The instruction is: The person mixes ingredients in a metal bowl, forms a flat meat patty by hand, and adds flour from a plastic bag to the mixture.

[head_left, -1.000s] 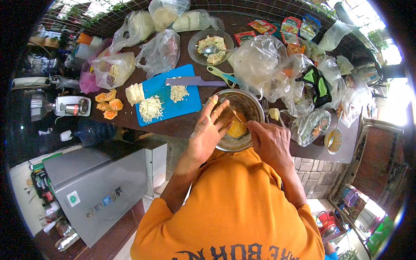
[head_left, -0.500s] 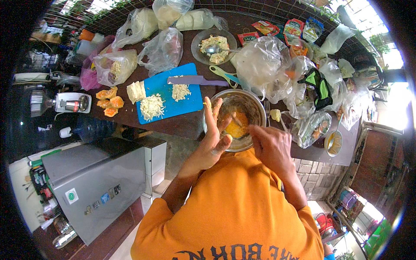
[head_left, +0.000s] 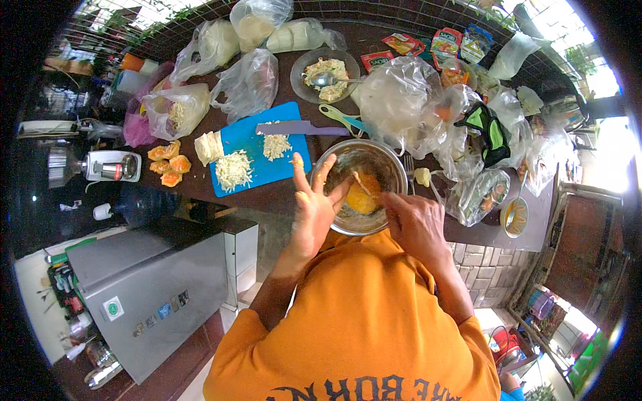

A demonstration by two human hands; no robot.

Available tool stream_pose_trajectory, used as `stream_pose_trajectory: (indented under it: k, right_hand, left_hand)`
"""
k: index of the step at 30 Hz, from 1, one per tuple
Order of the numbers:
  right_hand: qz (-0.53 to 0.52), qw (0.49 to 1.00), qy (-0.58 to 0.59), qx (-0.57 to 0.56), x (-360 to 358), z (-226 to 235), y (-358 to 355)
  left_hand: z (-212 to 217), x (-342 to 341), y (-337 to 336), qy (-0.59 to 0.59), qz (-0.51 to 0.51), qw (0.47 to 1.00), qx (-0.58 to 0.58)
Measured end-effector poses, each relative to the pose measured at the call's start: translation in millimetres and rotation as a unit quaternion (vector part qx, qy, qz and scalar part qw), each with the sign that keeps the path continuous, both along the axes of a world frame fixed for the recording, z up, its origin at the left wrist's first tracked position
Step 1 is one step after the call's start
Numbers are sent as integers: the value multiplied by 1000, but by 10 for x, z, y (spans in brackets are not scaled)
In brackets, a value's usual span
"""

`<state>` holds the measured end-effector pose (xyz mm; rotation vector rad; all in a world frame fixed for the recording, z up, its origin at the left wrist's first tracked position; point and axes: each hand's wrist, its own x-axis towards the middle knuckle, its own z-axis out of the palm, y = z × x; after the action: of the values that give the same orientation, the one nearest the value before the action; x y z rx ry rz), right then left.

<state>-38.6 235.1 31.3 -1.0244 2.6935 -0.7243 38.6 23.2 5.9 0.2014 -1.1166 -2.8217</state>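
Observation:
A metal mixing bowl stands at the table's near edge, with orange-yellow liquid in its bottom. My right hand is closed over the bowl's right side, gripping a slim, pale utensil whose tip reaches into the liquid; its kind is hard to make out. At the left rim, my left hand is raised with fingers spread, bits of yellow food stuck to the fingertips, holding nothing. Left of the bowl lies a blue cutting board bearing a purple knife, shredded white food and finely chopped white pieces.
Orange-filled dumplings sit left of the board. Behind the bowl are a green-handled peeler and a glass plate of mixed food with a spoon. Plastic bags crowd the right; a small bowl stands near the right edge.
My left hand has shifted left, away from over the bowl, and its fingers have spread wider. My right hand stays at the bowl, the utensil now at a different angle.

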Motion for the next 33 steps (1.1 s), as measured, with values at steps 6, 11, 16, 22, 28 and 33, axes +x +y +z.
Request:
stream_pose_trajectory:
  k: [6,11,16,22,28,33]
  right_hand:
    - [-26,998,4,-59,62,95,5]
    - [-20,998,12,-50,-1,-9,25]
    - [-48,996,1,-76,26,73,58]
    - [-26,996,11,-84,61,-79,82]
    - [-49,994,-4,-102,67,3,63]
    - [-6,997,-9,-73,49,16,6]
  left_hand:
    - [273,-45,-66,-77,46,972,215]
    - [419,-54,-101,-160,47,932,323]
    - [416,-37,-106,-160,47,924,344]
    - [344,-2,-65,-131,45,933,334]
    - [340,-22,10,-154,19,977,147]
    - [212,12,29,-75,-77,993,40]
